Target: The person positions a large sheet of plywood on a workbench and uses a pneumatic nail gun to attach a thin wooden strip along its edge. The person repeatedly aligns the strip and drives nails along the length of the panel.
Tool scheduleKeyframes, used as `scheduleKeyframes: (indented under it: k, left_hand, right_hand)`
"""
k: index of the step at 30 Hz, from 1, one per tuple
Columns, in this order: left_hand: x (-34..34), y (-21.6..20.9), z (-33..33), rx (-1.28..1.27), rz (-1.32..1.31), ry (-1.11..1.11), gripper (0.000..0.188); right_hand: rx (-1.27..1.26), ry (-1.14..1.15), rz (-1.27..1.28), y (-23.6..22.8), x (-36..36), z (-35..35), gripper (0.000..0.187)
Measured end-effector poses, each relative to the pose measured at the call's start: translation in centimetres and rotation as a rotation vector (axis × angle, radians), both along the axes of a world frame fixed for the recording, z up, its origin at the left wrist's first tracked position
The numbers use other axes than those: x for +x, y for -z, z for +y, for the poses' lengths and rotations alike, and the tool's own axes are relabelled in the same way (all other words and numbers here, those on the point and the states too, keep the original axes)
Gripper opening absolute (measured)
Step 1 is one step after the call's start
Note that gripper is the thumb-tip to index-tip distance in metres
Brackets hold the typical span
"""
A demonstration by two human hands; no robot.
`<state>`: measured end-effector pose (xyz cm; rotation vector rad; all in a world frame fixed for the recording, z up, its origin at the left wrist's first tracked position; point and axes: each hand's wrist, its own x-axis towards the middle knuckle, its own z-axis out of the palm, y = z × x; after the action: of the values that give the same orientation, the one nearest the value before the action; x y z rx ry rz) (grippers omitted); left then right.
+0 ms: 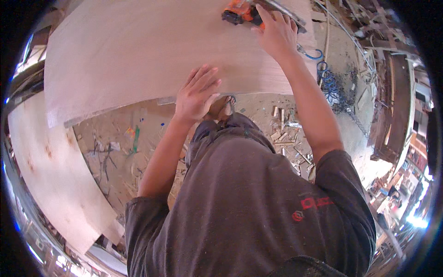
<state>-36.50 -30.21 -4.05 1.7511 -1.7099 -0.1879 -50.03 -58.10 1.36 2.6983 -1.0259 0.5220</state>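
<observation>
A large, smooth, pale wooden panel (138, 60) spreads across the upper part of the view. Near its close edge is my left hand (197, 94), fingers stretched out and holding nothing; whether the palm touches the wood I cannot tell. At the panel's far right, my right hand (277, 34) reaches over an orange and black power tool (239, 12). Its fingers are apart, over or against the tool's dark end, and no closed grip shows. Beside those fingertips lies a long grey metal-looking piece (284, 10), partly hidden by the hand.
A coiled blue hose or cord (326, 78) hangs by the panel's right edge. Wood offcuts (282, 124) and scraps litter the sandy floor around my feet (226, 110). Another pale board (55, 166) lies at the left. Dark timber (392, 106) stands at the right.
</observation>
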Motion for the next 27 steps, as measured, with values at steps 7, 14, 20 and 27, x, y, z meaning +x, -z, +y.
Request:
scheduleKeyframes:
  k: [7, 14, 20, 27]
  left_hand:
    - [-0.6, -0.6, -0.2, -0.017, -0.002, -0.029, 0.043]
    - [-3.4, -1.6, -1.3, 0.002, -0.007, -0.13, 0.047]
    - [-9.6, -1.4, -5.7, 0.013, -0.007, -0.021, 0.041]
    - [-9.9, 0.1, -6.4, -0.005, -0.065, -0.033, 0.038]
  right_hand:
    - [0.427, 0.45, -0.42, -3.3, -13.4, -4.2, 0.03]
    - [1.122, 0.635, -0.028, 1.6, -21.9, -5.5, 0.04]
    - [1.395, 0.517, -0.17, 3.2, -20.7, -5.4, 0.045]
    - [1.353, 0.42, -0.199, 4.8, -21.5, -6.6, 0.065]
